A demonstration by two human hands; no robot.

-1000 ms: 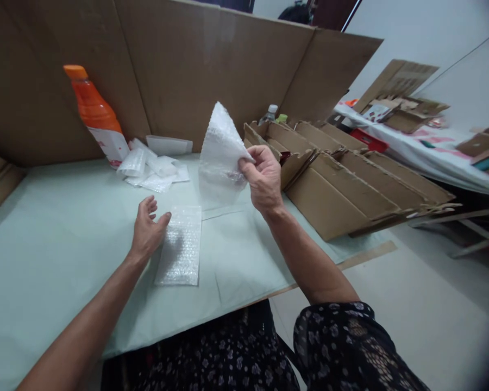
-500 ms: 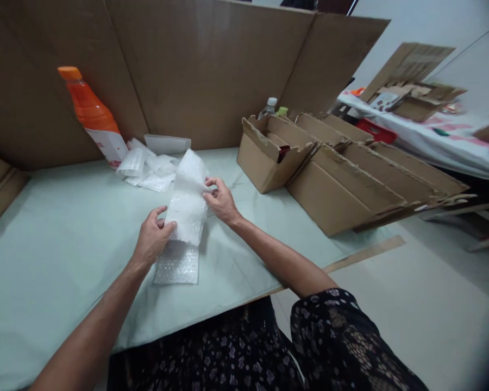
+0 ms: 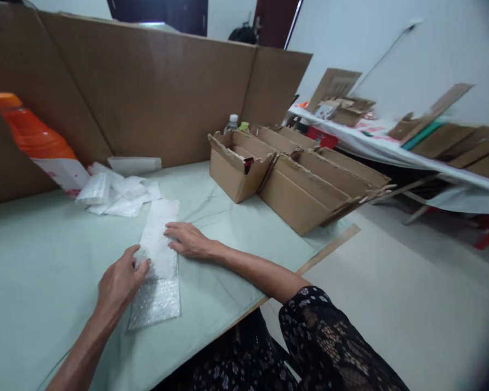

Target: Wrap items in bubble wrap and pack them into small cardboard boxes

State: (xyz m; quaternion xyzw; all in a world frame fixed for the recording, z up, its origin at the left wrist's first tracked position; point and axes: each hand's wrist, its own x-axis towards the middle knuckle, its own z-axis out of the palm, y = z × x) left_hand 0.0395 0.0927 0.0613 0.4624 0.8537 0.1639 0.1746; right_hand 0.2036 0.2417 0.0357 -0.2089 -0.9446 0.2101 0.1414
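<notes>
A strip of bubble wrap [image 3: 160,222] lies flat on the table, overlapping another clear bubble wrap piece [image 3: 157,301] that shows nearer to me. My right hand [image 3: 189,240] rests palm down across the strip's right edge, fingers stretched out. At the left edge is my left hand [image 3: 120,277], its thumb and index finger apart and touching or just over the wrap. Neither hand has its fingers closed round anything. Farther back sits a loose heap of bubble wrap pieces [image 3: 124,195].
An orange bottle [image 3: 44,141] leans at the back left, before a tall cardboard panel [image 3: 155,98]. Open cardboard boxes [image 3: 305,198] stand on the right of the pale green table [image 3: 44,282]. Beyond them, a cloth-covered table [image 3: 391,144] carries more cardboard.
The upper strip, earlier held raised between both hands, now lies flat. My right hand has gone from pinching it to lying on it. The camera view has turned right.
</notes>
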